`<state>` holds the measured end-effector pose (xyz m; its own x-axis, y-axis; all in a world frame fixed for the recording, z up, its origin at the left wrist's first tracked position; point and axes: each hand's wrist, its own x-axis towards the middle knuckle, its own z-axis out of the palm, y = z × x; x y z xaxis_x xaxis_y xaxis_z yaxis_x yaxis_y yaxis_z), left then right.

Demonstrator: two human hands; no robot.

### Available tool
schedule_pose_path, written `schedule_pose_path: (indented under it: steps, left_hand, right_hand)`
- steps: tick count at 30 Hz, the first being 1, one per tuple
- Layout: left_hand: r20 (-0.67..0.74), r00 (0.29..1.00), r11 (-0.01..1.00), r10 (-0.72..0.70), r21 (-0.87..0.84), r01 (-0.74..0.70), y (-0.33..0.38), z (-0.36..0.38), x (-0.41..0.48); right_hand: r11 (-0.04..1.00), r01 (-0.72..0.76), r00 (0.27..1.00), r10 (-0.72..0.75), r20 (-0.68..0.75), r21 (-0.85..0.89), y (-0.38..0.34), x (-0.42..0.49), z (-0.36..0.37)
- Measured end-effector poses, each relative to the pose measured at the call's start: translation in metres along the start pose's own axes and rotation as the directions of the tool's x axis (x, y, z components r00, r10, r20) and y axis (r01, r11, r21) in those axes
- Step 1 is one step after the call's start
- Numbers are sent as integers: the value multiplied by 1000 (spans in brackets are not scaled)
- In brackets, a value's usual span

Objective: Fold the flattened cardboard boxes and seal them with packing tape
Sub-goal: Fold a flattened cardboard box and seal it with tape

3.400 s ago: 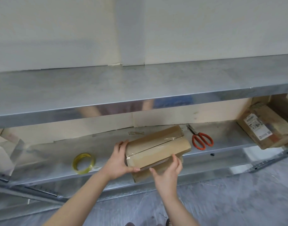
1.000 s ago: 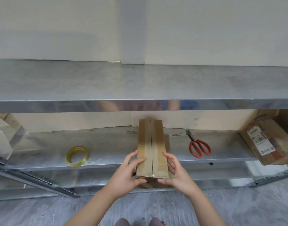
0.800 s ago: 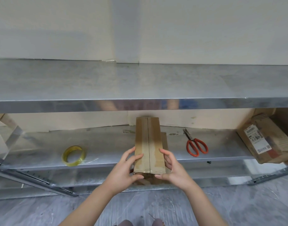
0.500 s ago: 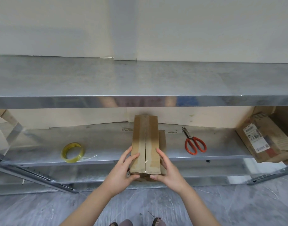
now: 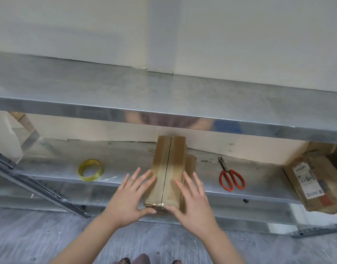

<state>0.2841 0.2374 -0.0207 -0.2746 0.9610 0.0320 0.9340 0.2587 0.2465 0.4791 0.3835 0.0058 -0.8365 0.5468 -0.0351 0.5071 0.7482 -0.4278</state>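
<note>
Opened left hand [image 5: 128,195] and right hand [image 5: 192,199], spread beside box [image 5: 168,168], lower middle. Seemed light, stiff; best held by long sides.

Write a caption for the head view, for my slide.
Left hand and right hand touch the sides of a taped cardboard box on a shelf, between tape roll and scissors.

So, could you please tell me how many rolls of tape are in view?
1: the tape roll lies flat on the lower shelf, left of the taped box. Another could be hidden behind the boxes at the right end.
</note>
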Motion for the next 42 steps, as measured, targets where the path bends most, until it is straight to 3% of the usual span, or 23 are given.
schedule_pose_path:
  steps: [6, 9, 15, 21, 27, 30, 34, 42]
  left_hand:
    - [10, 1000, 989, -20, 144, 18, -53, -17, -19]
    - [64, 995, 979, -82, 192, 68, -100, -20, -43]
    - [192, 953, 960, -233, 203, 194, -200, -22, -79]
    - [193, 969, 977, -156, 173, 123, -245, -15, -68]
    - [116, 993, 996, 24, 83, -34, -258, 1, -41]
    - [110, 994, 994, 12, 105, -24, -261, 7, -34]
    - [74, 997, 999, -7, 44, 3, -266, 13, -32]
    - [16, 1000, 990, -1, -138, 3, -272, -7, -41]
  right_hand:
    - [977, 203, 978, -205, -35, -63, -64, 24, 10]
    - [972, 227, 969, -232, -84, -63, -111, 38, 42]
    - [992, 37, 989, -54, -141, -117, -168, 81, 132]
    - [987, -153, 988, 152, -38, -49, -163, 137, 176]
    - [987, -128, 986, 138, 99, -97, -158, 171, 182]
    - [983, -158, 984, 165, 70, -93, -159, 178, 179]
    - [975, -195, 969, 208, 133, -104, -162, 181, 172]
    - [967, -230, 966, 240, -91, 113, -193, 148, 146]
